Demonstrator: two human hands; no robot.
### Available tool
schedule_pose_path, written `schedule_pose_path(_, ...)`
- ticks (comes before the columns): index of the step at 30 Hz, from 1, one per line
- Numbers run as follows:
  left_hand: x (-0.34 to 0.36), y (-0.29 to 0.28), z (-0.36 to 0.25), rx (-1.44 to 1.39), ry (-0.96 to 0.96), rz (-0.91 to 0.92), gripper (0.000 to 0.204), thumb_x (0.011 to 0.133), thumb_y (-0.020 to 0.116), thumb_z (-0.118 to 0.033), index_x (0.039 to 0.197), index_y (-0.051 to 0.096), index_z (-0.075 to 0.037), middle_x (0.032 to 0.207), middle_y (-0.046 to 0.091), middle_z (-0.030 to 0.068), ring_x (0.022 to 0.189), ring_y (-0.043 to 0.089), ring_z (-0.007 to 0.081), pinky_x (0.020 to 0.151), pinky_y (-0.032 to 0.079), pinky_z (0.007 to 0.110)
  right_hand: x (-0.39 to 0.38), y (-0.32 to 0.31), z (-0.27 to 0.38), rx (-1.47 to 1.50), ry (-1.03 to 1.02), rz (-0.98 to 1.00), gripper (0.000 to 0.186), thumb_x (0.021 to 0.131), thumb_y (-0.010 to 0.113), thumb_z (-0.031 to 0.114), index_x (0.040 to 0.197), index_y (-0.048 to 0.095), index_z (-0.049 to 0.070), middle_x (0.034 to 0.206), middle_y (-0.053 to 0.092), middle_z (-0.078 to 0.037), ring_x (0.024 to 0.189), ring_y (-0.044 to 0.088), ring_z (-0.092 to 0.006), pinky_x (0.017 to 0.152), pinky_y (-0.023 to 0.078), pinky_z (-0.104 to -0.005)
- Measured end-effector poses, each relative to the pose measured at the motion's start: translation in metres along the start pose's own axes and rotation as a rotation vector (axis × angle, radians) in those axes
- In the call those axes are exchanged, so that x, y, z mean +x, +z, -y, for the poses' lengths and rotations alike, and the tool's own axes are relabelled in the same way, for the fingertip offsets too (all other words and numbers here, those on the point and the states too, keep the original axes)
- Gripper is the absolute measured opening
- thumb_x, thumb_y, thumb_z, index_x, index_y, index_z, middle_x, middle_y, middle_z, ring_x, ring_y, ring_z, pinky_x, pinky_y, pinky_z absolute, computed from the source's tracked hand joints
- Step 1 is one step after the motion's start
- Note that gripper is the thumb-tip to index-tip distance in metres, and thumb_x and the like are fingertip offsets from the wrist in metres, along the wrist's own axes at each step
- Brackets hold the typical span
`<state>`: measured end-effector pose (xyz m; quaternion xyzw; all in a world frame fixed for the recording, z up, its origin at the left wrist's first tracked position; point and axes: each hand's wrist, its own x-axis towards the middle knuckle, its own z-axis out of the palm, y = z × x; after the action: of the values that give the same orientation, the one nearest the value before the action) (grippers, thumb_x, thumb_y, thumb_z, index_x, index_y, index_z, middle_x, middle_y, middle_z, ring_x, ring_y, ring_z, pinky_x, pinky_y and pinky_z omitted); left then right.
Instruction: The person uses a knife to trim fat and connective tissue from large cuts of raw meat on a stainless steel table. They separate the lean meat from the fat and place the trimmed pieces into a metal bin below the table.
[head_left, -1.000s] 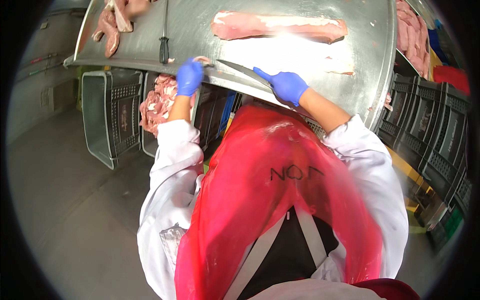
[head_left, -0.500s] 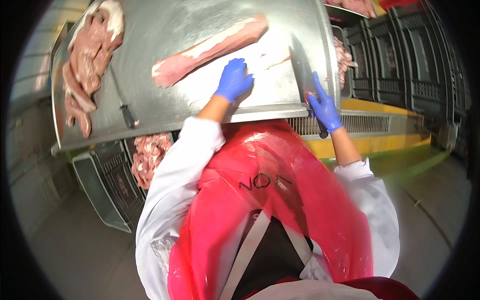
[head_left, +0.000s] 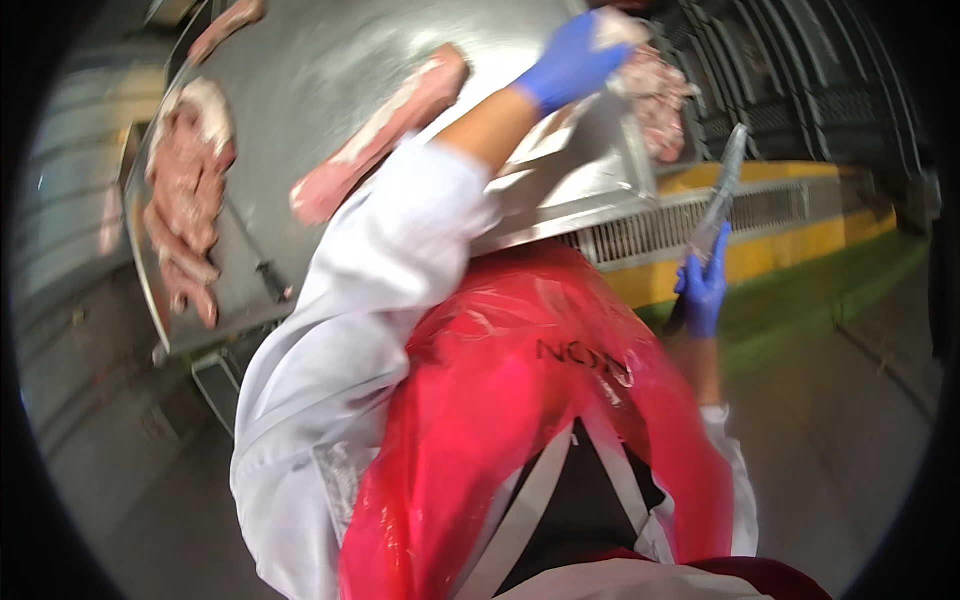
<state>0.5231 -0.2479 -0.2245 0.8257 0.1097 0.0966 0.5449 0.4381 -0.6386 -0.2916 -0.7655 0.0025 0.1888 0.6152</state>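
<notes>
My left hand (head_left: 572,65), in a blue glove, reaches over the far right edge of the metal table (head_left: 330,60). It is closed on a pale, whitish piece of fat or meat trimming (head_left: 618,30), smeared by motion. My right hand (head_left: 704,288), also blue-gloved, is off the table to the right. Its fingers wrap the dark handle of a knife (head_left: 722,190), whose blade points up and away. A long pink strip of meat with a pale fat band (head_left: 385,130) lies across the table, beside my left arm.
Several meat pieces (head_left: 190,190) lie along the table's left side, near a sharpening steel (head_left: 265,275). Meat trimmings (head_left: 655,95) are heaped beyond the right edge, next to dark crates (head_left: 790,70). A grating (head_left: 760,212) with yellow edging runs at right.
My left hand has gone from the table's middle to its far right corner, now with a pale piece in it. My right hand has moved right, off the table, raising the knife.
</notes>
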Motion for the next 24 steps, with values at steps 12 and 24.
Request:
schedule_pose_path(12, -0.093, -0.24, 0.205, 0.455, -0.472, -0.076, 0.057, 0.09, 0.07, -0.043, 0.127, 0.063, 0.0, 0.121, 0.069, 0.0183, 0.109, 0.067, 0.0296, 0.099, 0.051, 0.038, 0.073, 0.137, 0.036, -0.163, -0.082, 0.404, 0.075, 0.1, 0.056, 0.005, 0.164, 0.019, 0.018, 0.082, 0.059, 0.001, 0.061, 0.049, -0.0054, 0.054, 0.045, -0.0222)
schedule_pose_path(24, -0.26, -0.345, 0.264, 0.611, -0.5, -0.042, 0.058, 0.085, 0.072, -0.049, 0.115, 0.067, -0.001, 0.108, 0.069, 0.0218, 0.099, 0.066, 0.0388, 0.089, 0.053, 0.044, 0.194, 0.375, 0.109, -1.184, -0.628, 0.59, 0.066, 0.1, 0.05, 0.026, 0.159, 0.023, 0.039, 0.088, 0.071, -0.022, 0.081, 0.07, -0.0415, 0.079, 0.056, -0.0497)
